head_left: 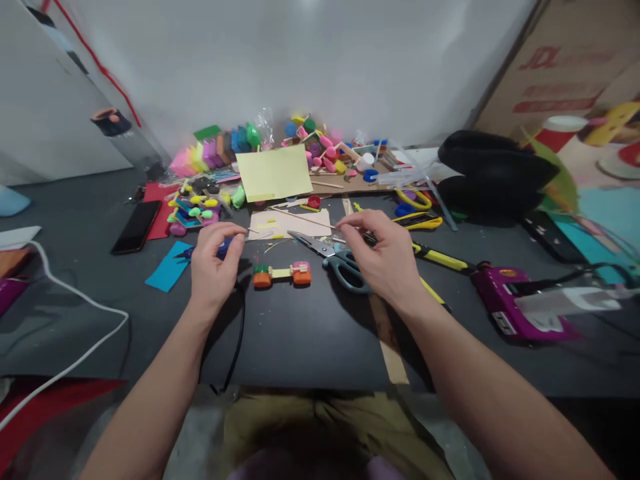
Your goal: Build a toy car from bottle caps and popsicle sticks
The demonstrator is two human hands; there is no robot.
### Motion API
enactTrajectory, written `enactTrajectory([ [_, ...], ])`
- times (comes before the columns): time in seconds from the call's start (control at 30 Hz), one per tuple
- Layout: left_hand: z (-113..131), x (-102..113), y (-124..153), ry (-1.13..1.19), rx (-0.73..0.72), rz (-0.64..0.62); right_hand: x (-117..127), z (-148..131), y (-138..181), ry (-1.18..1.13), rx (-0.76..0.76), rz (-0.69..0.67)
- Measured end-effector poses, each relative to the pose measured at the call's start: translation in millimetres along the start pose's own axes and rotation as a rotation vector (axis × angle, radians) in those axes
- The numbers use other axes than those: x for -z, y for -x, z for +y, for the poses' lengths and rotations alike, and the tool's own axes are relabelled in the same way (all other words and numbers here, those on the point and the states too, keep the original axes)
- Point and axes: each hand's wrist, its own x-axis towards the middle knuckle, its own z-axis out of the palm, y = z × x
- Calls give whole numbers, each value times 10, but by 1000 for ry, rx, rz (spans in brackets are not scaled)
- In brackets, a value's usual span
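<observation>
My left hand (215, 263) is closed, finger and thumb pinching a short thin wooden stick (258, 232). Between the fingertips of my right hand (380, 250) is the end of a longer thin wooden stick (303, 219), slanting up to the left. Behind my left hand lies a dark blue pointed tool (186, 254), mostly hidden. Grey-handled scissors (345, 268) lie open beside my right hand, blades toward the left. Between the hands, nearer me, sits a small model (281, 273) with orange, green and pink ends. A pale card (293, 225) lies behind it.
Coloured clay pieces and small models (320, 150) crowd the back, by a yellow sheet (275, 175). A phone (137, 227) and blue card (167, 267) lie left. To the right are a yellow cutter (443, 258), a black pouch (495, 177) and a purple device (515, 303).
</observation>
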Motion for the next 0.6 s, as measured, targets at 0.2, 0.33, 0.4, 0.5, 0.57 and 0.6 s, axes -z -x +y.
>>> enactTrajectory([
  [0.2, -4, 198, -73, -22, -11, -394, -74, 176, -59, 16, -93, 41],
  [0.33, 36, 325, -51, -92, -47, -686, -127, 263, -42, 53, -146, -24],
  [0.4, 42, 310, -24, -136, -55, -739, -144, 287, -31, 67, -166, -53],
  [0.5, 31, 216, 4, -186, -62, -754, -158, 306, -21, 84, -180, -90],
  [0.57, 14, 141, 3, -207, -67, -741, -162, 313, -18, 93, -181, -111],
  [0.6, 4, 106, -2, -216, -69, -730, -164, 316, -18, 98, -181, -119],
])
